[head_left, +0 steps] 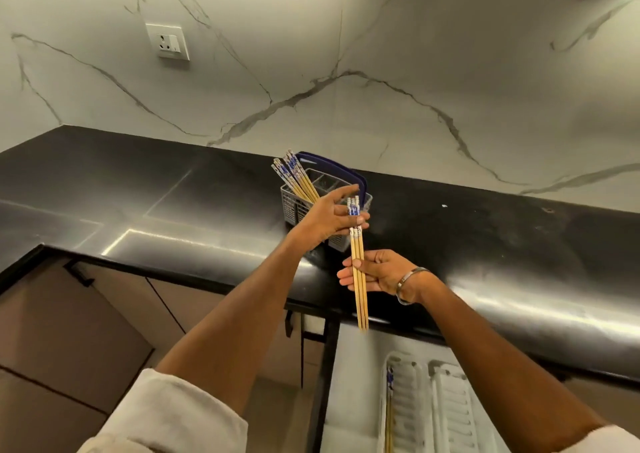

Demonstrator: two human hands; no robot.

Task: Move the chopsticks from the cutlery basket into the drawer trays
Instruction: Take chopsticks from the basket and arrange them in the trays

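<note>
A grey cutlery basket (294,210) stands on the black counter with several wooden chopsticks (298,178), blue-patterned at the top, leaning out of it. In front of the basket I hold a small upright bundle of chopsticks (359,289). My left hand (329,218) pinches the bundle near its patterned tops. My right hand (375,272) grips it lower down, around the middle. Below, an open drawer holds white ribbed trays (450,404); a chopstick (389,414) lies in the left tray.
The glossy black counter (173,203) runs in an L along a marble-look wall with a socket (168,41). A blue board (341,172) leans behind the basket. Brown cabinet fronts (69,331) sit under the counter at left.
</note>
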